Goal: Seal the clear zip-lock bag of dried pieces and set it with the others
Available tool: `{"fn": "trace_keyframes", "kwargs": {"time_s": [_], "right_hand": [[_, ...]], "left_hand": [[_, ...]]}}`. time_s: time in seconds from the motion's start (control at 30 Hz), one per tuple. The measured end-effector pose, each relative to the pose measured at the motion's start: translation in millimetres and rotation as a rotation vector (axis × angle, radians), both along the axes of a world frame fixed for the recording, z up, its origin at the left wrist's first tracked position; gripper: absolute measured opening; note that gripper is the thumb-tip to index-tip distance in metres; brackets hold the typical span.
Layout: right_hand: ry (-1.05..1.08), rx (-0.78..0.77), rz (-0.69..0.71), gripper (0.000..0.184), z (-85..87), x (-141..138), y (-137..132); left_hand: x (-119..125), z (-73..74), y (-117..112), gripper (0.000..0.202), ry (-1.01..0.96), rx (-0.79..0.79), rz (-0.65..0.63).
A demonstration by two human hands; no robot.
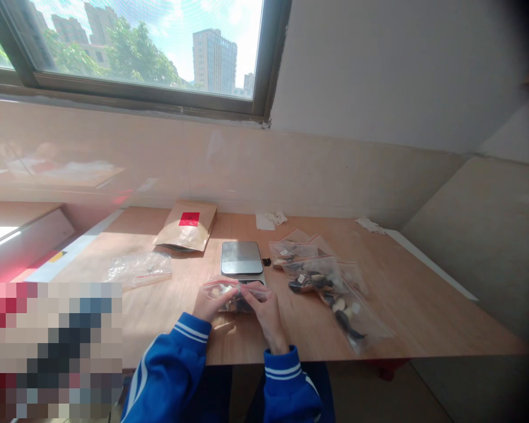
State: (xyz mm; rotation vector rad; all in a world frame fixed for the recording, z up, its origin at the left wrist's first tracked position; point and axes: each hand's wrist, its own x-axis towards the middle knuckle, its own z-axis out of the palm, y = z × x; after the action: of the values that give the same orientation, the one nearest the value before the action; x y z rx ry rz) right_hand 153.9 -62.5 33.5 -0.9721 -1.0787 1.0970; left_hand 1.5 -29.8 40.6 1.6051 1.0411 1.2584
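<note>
Head view: left hand point(209, 304) and right hand point(264, 308) both pinch small zip bag point(235, 294) at top edge, probably to steady contents. Bag sits at table point(423, 305) front, just before scale point(241, 258). Filled bags point(326, 288) lie right, kraft pouch point(187, 226) behind.

- The small dark pieces inside the clear zip plastic bag point(234, 295) are too small to identify.
- A pixelated blurred block point(58, 349) hides the lower left corner.
</note>
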Motion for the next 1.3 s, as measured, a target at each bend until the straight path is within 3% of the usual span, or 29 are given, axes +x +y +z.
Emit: {"fn": "trace_keyframes", "kwargs": {"time_s": [0.37, 0.57, 0.8, 1.13, 1.3], "right_hand": [[-0.086, 0.047, -0.171, 0.018, 0.9, -9.8, -1.2], [-0.059, 0.009, -0.053, 0.022, 0.0, -9.3, -1.5], [-0.078, -0.002, -0.086, 0.024, -0.6, -10.8, -0.5], [-0.114, 0.014, -0.183, 0.024, -0.8, -10.2, -4.2], [-0.096, 0.033, -0.084, 0.023, 3.0, -6.7, -4.4]], "left_hand": [[-1.1, -1.1, -1.7, 0.017, 0.005, 0.034, 0.057], [-0.1, 3.3, -3.7, 0.018, -0.015, 0.007, 0.046], [-1.1, 3.2, -3.7, 0.018, -0.016, 0.017, 0.050], [-2.5, -8.7, -2.2, 0.019, 0.018, 0.018, 0.038], [-3.6, -2.0, -2.0, 0.022, -0.004, -0.012, 0.041]]}}
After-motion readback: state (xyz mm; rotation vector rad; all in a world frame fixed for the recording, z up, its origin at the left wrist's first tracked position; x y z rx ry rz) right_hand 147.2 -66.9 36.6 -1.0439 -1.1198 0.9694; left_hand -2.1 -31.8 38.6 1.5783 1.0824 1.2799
